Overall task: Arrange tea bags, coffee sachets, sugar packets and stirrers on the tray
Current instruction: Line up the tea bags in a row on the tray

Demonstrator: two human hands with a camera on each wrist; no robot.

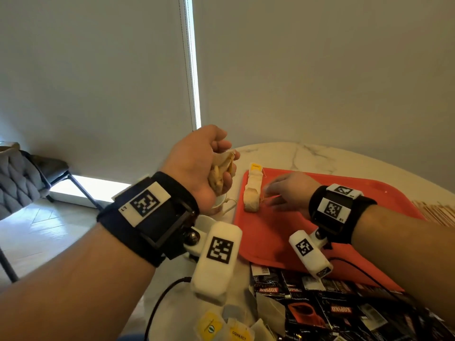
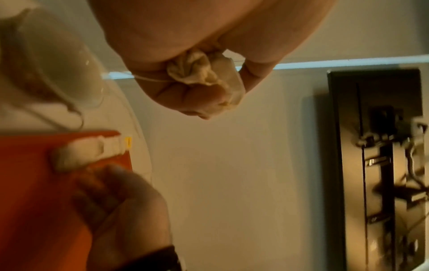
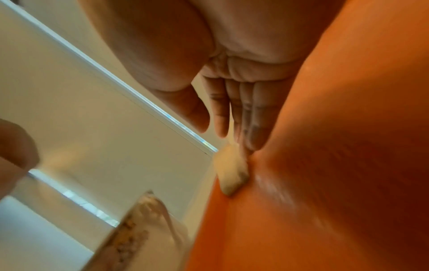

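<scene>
My left hand (image 1: pixel 211 166) is raised above the table's left edge and grips a bunch of pale tea bags (image 1: pixel 221 174); in the left wrist view the tea bags (image 2: pixel 199 70) bulge out between curled fingers. A row of tea bags (image 1: pixel 253 190) with a yellow tag lies along the left side of the red tray (image 1: pixel 369 200). My right hand (image 1: pixel 285 191) lies low over the tray with straight fingers touching the row's right side. The right wrist view shows those fingers (image 3: pixel 246 119) stretched out against a tea bag (image 3: pixel 232 174) on the tray (image 3: pixel 336 165).
A white cup (image 1: pixel 222 204) stands left of the tray under my left hand. Black coffee sachets (image 1: pixel 320 306) and loose tea bags with yellow tags (image 1: pixel 221 326) lie heaped at the front of the marble table (image 1: pixel 307 153). A grey chair (image 1: pixel 22 178) stands at far left.
</scene>
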